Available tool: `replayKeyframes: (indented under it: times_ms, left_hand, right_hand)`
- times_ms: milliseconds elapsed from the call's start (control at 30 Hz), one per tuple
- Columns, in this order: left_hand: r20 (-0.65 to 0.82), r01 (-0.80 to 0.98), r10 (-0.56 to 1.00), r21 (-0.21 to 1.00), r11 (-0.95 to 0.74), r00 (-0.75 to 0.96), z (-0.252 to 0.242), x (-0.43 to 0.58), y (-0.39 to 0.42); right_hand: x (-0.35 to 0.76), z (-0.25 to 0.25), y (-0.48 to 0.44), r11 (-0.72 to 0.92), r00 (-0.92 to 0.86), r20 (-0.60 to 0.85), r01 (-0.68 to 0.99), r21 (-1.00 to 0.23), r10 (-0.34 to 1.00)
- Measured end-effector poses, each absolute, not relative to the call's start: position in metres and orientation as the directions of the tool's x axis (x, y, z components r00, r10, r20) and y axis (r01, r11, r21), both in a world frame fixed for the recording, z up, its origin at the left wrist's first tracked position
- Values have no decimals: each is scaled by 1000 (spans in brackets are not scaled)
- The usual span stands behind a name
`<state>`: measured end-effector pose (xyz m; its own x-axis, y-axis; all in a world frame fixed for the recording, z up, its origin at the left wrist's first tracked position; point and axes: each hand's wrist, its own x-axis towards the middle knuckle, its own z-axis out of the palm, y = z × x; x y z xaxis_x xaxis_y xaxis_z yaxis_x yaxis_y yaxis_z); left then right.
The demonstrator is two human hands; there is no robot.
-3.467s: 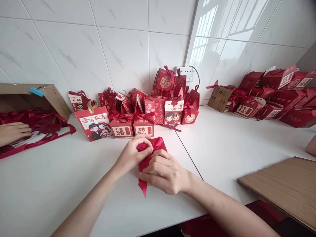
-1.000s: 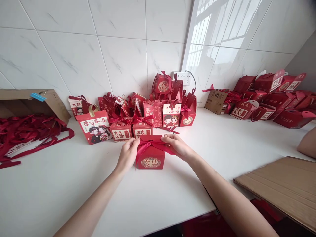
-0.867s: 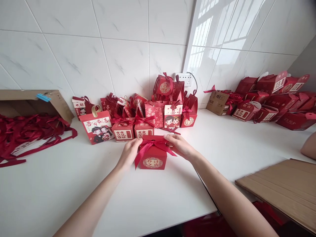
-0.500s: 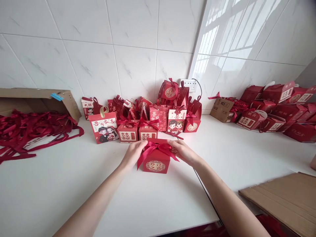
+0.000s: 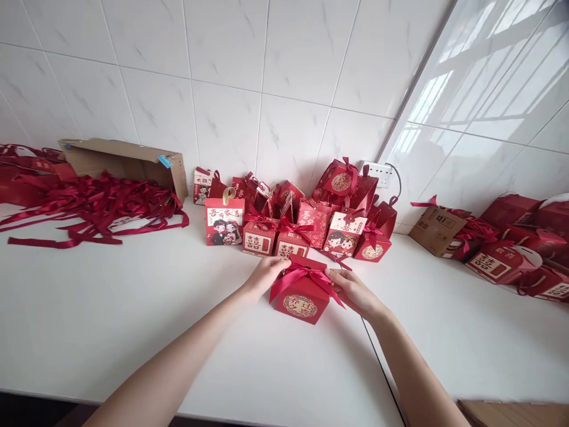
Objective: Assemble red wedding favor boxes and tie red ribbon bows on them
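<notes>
A red gift box (image 5: 300,306) with a round gold emblem stands upright on the white table, a red ribbon bow (image 5: 307,272) tied across its top. My left hand (image 5: 265,277) pinches the upper left corner of this box. At the upper right corner, my right hand (image 5: 353,290) grips it between thumb and fingers. Just behind are two boxes with ribbon bows and double-happiness labels, one of them a small red box (image 5: 258,237). A box with a cartoon couple (image 5: 224,228) stands to their left, and a box with two cartoon faces (image 5: 344,234) to their right.
At the left a cardboard carton (image 5: 178,178) lies on its side, loose red ribbons (image 5: 102,204) spilling out. Stacked red boxes (image 5: 502,264) and a small brown carton (image 5: 438,230) occupy the right. A power strip (image 5: 377,175) sits against the tiled wall. Cardboard (image 5: 511,413) shows at lower right.
The camera view has swung left and tilted, so the scene sits further right. Both hands keep hold of the gift box, which has hardly moved among its neighbours.
</notes>
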<state>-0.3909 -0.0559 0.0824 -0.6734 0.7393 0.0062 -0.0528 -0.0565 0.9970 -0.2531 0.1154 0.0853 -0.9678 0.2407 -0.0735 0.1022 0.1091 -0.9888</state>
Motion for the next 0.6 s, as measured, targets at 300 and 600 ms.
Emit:
replayKeyframes:
  times_ms: [300, 600]
  left_hand:
    - [0, -80, 758, 994, -69, -652, 83, -392, -58]
    - [-49, -75, 682, 997, -9, -729, 81, -404, -59]
  right_hand:
    - [-248, 94, 117, 13, -965, -120, 127, -992, 231]
    - [-238, 105, 123, 307, -937, 52, 60, -950, 345]
